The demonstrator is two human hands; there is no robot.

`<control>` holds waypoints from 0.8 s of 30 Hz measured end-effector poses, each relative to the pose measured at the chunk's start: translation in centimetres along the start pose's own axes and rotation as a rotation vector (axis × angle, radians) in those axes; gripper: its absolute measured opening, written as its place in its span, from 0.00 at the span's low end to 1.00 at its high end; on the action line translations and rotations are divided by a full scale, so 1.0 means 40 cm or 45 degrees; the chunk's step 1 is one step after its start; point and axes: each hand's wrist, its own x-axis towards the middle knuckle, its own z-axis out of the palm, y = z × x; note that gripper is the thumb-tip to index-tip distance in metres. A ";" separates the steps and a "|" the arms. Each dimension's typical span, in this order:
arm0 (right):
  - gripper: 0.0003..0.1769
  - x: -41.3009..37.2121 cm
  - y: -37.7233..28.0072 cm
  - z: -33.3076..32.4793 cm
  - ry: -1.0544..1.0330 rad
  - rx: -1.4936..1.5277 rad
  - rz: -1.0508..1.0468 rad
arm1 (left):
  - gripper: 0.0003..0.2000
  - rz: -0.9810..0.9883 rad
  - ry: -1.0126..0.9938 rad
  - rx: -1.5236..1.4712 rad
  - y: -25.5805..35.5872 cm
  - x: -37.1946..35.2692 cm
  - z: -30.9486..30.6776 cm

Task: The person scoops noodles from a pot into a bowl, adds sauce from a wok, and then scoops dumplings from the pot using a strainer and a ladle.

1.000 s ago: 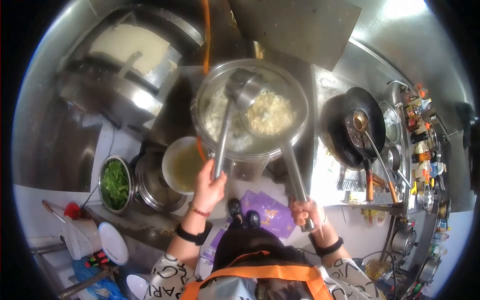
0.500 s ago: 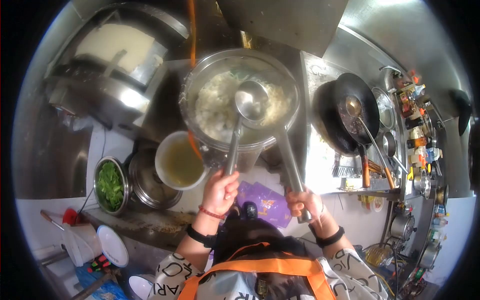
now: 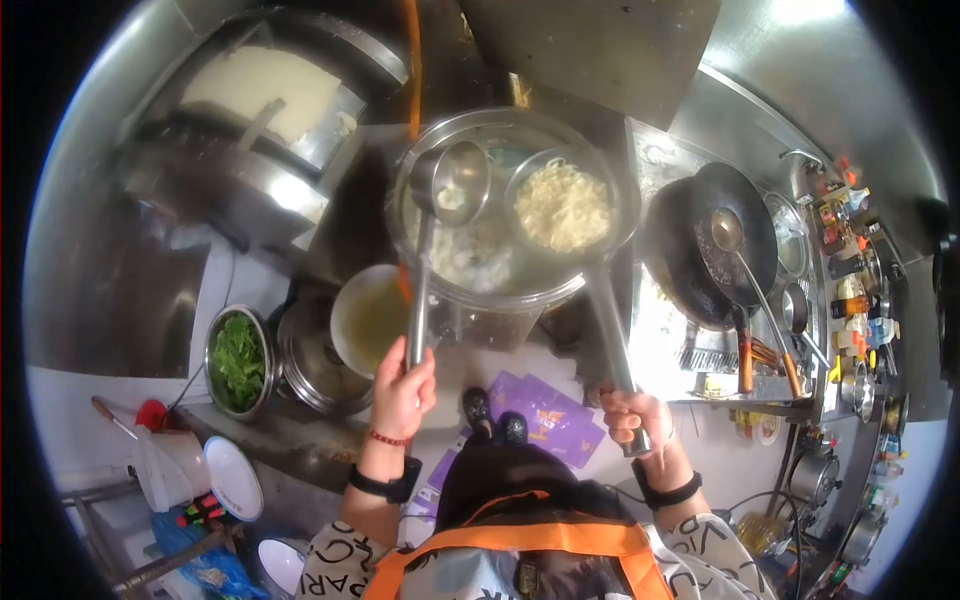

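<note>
Head view: the left hand (image 3: 403, 388) is closed round the long handle of a ladle (image 3: 450, 185), whose bowl hangs over the left side of the pot (image 3: 520, 300). The right hand (image 3: 630, 418) grips the handle of a strainer (image 3: 610, 320), which holds noodles (image 3: 562, 205) over the pot's right side. This looks like the draining step; any carry away from the pot calls for a level strainer. Foam hides the pot's contents, and I cannot tell whether the strainer clears the water.

Pale noodles (image 3: 562, 205); steel ladle (image 3: 450, 185); orange apron (image 3: 520, 545).
</note>
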 end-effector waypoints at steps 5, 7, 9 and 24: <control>0.09 -0.063 -0.017 0.058 0.026 -0.046 -0.091 | 0.18 0.269 0.190 0.783 -0.120 0.134 -0.119; 0.07 -0.086 -0.026 0.066 -0.037 -0.002 -0.117 | 0.30 0.409 0.294 1.440 -0.115 0.139 -0.105; 0.09 -0.117 -0.035 0.070 -0.073 0.063 -0.123 | 0.31 0.516 0.383 1.601 -0.123 0.120 -0.083; 0.18 -0.325 0.006 0.172 -0.256 -0.060 0.570 | 0.11 0.115 0.356 -0.501 -0.099 -0.517 -0.098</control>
